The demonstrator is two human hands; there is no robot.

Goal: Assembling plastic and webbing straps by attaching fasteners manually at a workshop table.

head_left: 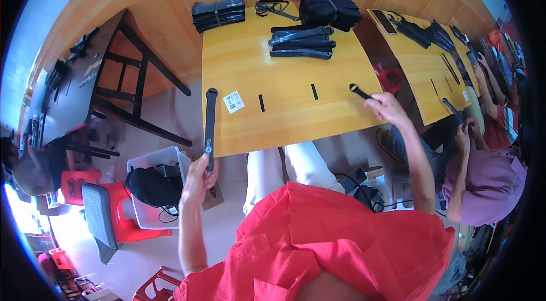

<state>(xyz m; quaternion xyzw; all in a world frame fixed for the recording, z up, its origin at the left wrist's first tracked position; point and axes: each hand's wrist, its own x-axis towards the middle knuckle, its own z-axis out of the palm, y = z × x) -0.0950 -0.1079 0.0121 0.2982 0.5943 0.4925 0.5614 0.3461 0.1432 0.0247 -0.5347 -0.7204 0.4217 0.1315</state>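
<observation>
In my left hand (199,178), just off the near left corner of the wooden table (296,122), a flat black strap (210,122) is gripped by its lower end. The strap points away from me along the table's left edge, and its far end is rounded. My right hand (388,108) is closed on one end of a short black strap (359,91) over the table's right side. A small loop or ring shows at that strap's free end. Between the hands are two narrow black strips (261,103) and a white printed label (233,102).
Folded black straps (301,42) lie mid-table, with bundled stacks (219,13) and a thick black bundle (329,8) behind. A clear plastic bin (156,218) and red chair (122,210) stand left. Co-workers sit right, one in a purple shirt (489,187), by another table (418,67).
</observation>
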